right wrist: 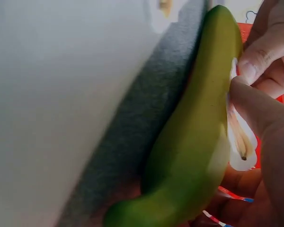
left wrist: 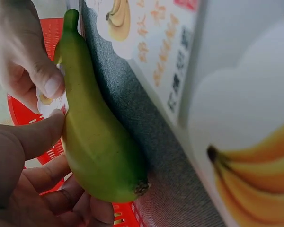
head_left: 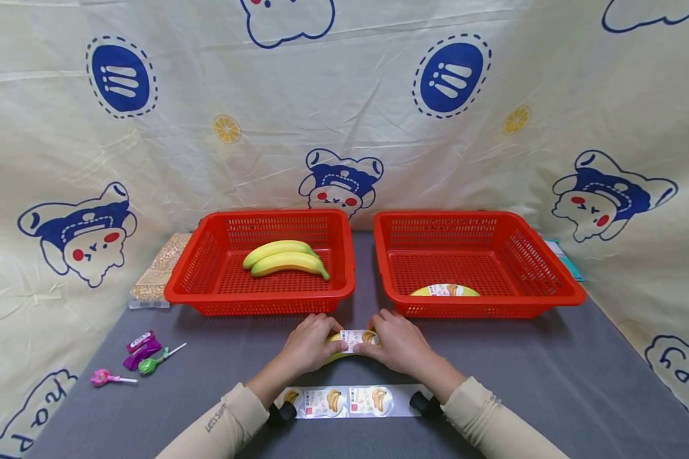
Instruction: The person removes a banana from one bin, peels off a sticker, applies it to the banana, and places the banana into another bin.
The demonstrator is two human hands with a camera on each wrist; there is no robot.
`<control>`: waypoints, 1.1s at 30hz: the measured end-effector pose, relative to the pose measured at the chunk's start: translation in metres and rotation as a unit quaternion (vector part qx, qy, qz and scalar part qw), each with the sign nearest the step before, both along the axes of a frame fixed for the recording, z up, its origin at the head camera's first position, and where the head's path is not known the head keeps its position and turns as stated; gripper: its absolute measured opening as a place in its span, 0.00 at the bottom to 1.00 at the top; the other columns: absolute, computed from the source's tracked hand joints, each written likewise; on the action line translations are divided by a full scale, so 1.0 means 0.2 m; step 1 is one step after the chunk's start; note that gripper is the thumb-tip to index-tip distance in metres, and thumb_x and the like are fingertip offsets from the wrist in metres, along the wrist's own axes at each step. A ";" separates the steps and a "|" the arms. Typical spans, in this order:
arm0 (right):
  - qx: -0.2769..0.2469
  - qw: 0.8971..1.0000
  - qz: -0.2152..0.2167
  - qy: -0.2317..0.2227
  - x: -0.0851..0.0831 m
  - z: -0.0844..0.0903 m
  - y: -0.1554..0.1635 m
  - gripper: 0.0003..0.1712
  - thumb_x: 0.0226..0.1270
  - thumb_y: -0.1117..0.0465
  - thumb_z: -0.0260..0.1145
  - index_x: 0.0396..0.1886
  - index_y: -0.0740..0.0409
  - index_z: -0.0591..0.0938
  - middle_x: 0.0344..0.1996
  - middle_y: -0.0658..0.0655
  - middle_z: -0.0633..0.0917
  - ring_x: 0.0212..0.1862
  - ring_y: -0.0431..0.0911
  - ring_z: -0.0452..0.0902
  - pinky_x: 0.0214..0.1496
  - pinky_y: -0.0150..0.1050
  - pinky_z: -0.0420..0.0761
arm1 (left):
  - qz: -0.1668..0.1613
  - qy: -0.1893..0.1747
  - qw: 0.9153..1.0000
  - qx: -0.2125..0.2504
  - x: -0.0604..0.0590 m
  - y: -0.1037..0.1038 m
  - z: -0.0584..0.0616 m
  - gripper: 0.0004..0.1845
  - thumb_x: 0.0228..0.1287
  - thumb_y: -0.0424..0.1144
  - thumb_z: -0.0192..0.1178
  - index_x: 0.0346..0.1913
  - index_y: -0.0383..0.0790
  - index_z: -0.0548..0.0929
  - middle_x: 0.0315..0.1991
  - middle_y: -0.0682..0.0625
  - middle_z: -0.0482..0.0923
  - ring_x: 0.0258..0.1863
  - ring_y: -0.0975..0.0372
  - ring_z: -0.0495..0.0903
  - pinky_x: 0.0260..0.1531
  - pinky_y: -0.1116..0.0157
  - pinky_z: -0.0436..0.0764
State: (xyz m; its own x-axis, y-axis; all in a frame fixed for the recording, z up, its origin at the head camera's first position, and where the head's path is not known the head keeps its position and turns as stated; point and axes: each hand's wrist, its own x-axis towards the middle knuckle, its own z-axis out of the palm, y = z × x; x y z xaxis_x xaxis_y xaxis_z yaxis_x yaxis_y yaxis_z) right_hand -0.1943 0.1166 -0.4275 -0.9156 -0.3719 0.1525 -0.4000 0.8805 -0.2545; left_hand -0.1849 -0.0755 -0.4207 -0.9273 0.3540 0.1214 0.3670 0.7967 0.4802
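Between my two hands is a yellow-green banana [left wrist: 94, 127], above the grey table just in front of the two baskets. A white sticker [head_left: 354, 339] with a banana picture lies on its upper side. My left hand [head_left: 312, 344] grips the banana at its left, fingers behind and thumb on the sticker. My right hand [head_left: 400, 344] holds the right part, its thumb pressing the sticker too. In the right wrist view both thumbtips sit close together on the sticker [right wrist: 241, 139]. Nearer me lies a strip of banana stickers [head_left: 370, 401], with black holders at its ends.
The left red basket [head_left: 258, 298] contains two bananas [head_left: 287, 261]. In the right red basket [head_left: 494, 299] lies a banana with a sticker [head_left: 446, 291]. Lollipops [head_left: 149, 365] and purple-wrapped candy [head_left: 141, 350] lie at left. A bag of grains [head_left: 159, 271] stands beside the left basket.
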 end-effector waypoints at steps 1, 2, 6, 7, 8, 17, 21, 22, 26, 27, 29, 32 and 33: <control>0.006 1.000 0.002 0.007 0.00 0.00 0.00 0.25 0.46 0.37 0.71 0.29 0.52 0.79 0.25 0.48 0.74 0.27 0.41 0.68 0.29 0.37 0.68 | -0.001 0.000 1.000 0.000 0.00 0.00 0.00 0.12 0.54 0.44 0.67 0.39 0.41 0.85 0.35 0.50 0.80 0.40 0.58 0.76 0.41 0.58 0.74; 0.008 1.000 0.004 0.010 0.00 -0.01 0.00 0.25 0.46 0.37 0.72 0.29 0.52 0.79 0.25 0.48 0.74 0.28 0.41 0.68 0.29 0.36 0.68 | -0.001 -0.001 1.000 -0.001 0.00 0.00 0.00 0.12 0.54 0.44 0.67 0.40 0.41 0.85 0.35 0.50 0.80 0.40 0.58 0.76 0.41 0.58 0.74; 0.008 1.000 0.015 0.008 0.00 -0.02 0.02 0.25 0.46 0.40 0.73 0.33 0.54 0.80 0.27 0.48 0.75 0.29 0.41 0.67 0.31 0.37 0.68 | 0.000 -0.009 1.000 -0.002 0.00 0.00 0.00 0.14 0.55 0.45 0.66 0.41 0.41 0.84 0.36 0.50 0.79 0.37 0.60 0.77 0.40 0.59 0.74; 0.009 1.000 0.020 0.006 0.00 -0.02 0.02 0.25 0.46 0.41 0.74 0.35 0.54 0.80 0.28 0.49 0.75 0.30 0.41 0.67 0.32 0.37 0.69 | 0.002 -0.011 1.000 -0.003 0.00 0.00 0.00 0.14 0.56 0.45 0.66 0.42 0.41 0.84 0.36 0.50 0.79 0.37 0.60 0.77 0.40 0.59 0.74; 0.009 1.000 0.025 0.004 -0.01 -0.02 0.02 0.25 0.46 0.42 0.74 0.36 0.55 0.81 0.28 0.49 0.75 0.30 0.42 0.67 0.33 0.37 0.69 | 0.005 -0.013 1.000 -0.004 0.00 0.00 -0.01 0.14 0.56 0.46 0.65 0.42 0.41 0.84 0.37 0.50 0.79 0.36 0.60 0.77 0.39 0.59 0.74; 0.008 0.997 0.069 0.038 0.00 -0.04 0.05 0.23 0.45 0.49 0.75 0.38 0.56 0.80 0.31 0.50 0.75 0.34 0.42 0.67 0.35 0.37 0.69 | 0.014 -0.001 0.999 -0.050 0.00 0.03 -0.01 0.20 0.52 0.55 0.66 0.39 0.43 0.81 0.32 0.52 0.76 0.30 0.61 0.75 0.30 0.63 0.72; -0.002 0.997 0.074 0.037 0.01 -0.05 0.05 0.23 0.43 0.51 0.76 0.38 0.55 0.79 0.31 0.49 0.74 0.36 0.43 0.67 0.37 0.37 0.70 | 0.015 -0.001 0.998 -0.066 0.00 0.05 -0.02 0.22 0.51 0.58 0.66 0.39 0.44 0.80 0.29 0.53 0.76 0.27 0.62 0.72 0.27 0.65 0.69; -0.002 0.996 0.076 0.038 0.01 -0.05 0.05 0.23 0.43 0.52 0.76 0.37 0.55 0.78 0.31 0.49 0.74 0.36 0.43 0.67 0.37 0.37 0.70 | 0.015 0.000 0.997 -0.069 0.00 0.05 -0.02 0.22 0.51 0.58 0.66 0.39 0.44 0.80 0.29 0.53 0.75 0.26 0.63 0.72 0.26 0.66 0.69; -0.005 0.997 0.075 0.034 0.01 -0.05 0.05 0.24 0.42 0.53 0.77 0.38 0.55 0.78 0.31 0.49 0.74 0.37 0.43 0.67 0.38 0.38 0.70 | 0.012 0.009 0.997 -0.078 0.00 0.06 -0.02 0.21 0.50 0.57 0.67 0.37 0.44 0.80 0.27 0.53 0.76 0.25 0.63 0.72 0.25 0.67 0.68; -0.006 0.997 0.073 0.030 0.01 -0.06 0.05 0.24 0.42 0.52 0.77 0.38 0.55 0.78 0.32 0.49 0.74 0.37 0.43 0.67 0.39 0.38 0.70 | 0.011 0.010 0.997 -0.080 -0.01 0.06 -0.02 0.20 0.50 0.57 0.67 0.36 0.44 0.80 0.27 0.53 0.76 0.25 0.63 0.72 0.24 0.67 0.68; -0.011 0.998 0.066 0.016 0.01 -0.05 0.05 0.24 0.42 0.52 0.77 0.39 0.55 0.78 0.32 0.49 0.74 0.37 0.43 0.67 0.39 0.38 0.70 | 0.006 0.014 0.996 -0.084 -0.01 0.06 -0.03 0.20 0.50 0.56 0.68 0.37 0.43 0.80 0.27 0.53 0.76 0.25 0.63 0.72 0.24 0.67 0.68; -0.020 0.998 0.059 -0.001 0.01 -0.05 0.06 0.24 0.43 0.52 0.77 0.39 0.55 0.79 0.32 0.49 0.75 0.37 0.43 0.67 0.40 0.39 0.70 | -0.003 0.019 0.996 -0.087 0.00 0.05 -0.03 0.20 0.50 0.54 0.68 0.38 0.42 0.81 0.28 0.53 0.76 0.25 0.63 0.72 0.25 0.67 0.69; -0.025 0.998 0.058 -0.005 0.01 -0.05 0.06 0.24 0.43 0.52 0.77 0.39 0.55 0.79 0.32 0.49 0.75 0.37 0.42 0.67 0.40 0.38 0.70 | -0.006 0.021 0.996 -0.088 0.00 0.05 -0.03 0.20 0.50 0.54 0.68 0.39 0.42 0.81 0.28 0.53 0.77 0.26 0.63 0.73 0.25 0.67 0.69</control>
State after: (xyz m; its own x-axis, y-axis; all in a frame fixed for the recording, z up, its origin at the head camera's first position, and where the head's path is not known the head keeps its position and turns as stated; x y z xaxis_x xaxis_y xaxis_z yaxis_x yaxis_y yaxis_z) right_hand -0.1932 0.1282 -0.4380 -0.8682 -0.4680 0.1648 -0.4961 0.8144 -0.3009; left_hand -0.1851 -0.0660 -0.4268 -0.9184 0.3838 0.0963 0.3937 0.8624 0.3181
